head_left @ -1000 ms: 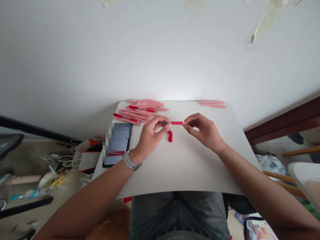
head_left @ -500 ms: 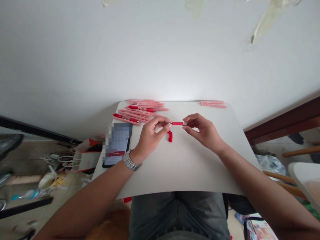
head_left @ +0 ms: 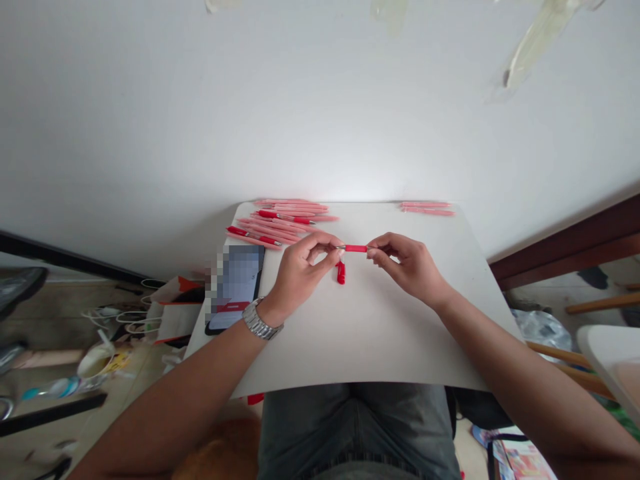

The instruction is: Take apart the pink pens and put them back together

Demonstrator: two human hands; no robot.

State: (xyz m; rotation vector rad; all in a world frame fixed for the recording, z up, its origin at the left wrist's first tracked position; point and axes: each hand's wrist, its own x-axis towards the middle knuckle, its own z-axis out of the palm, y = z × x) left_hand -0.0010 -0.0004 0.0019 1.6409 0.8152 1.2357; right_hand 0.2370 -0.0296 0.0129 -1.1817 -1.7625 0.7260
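Observation:
Between my two hands a red pen barrel (head_left: pixel 356 249) is held level above the white table. My left hand (head_left: pixel 307 267), with a metal watch at the wrist, pinches its silver tip. At the other end, the thumb and fingertips of my right hand (head_left: pixel 405 263) are closed on the barrel's clear end. Just below the left fingertips, a short red pen part (head_left: pixel 341 273) lies on the table; its upper end is close to the fingers.
Several pink pens lie in a pile (head_left: pixel 280 227) at the back left, with red pens among them. A phone (head_left: pixel 237 287) rests at the left edge. More pink pens (head_left: pixel 427 209) are at the back right of the white table (head_left: pixel 380 347), against the wall.
My right fingers have closed in on the barrel's right end, which was looser in them before. The left hand is almost unmoved, and the red part on the table stays put.

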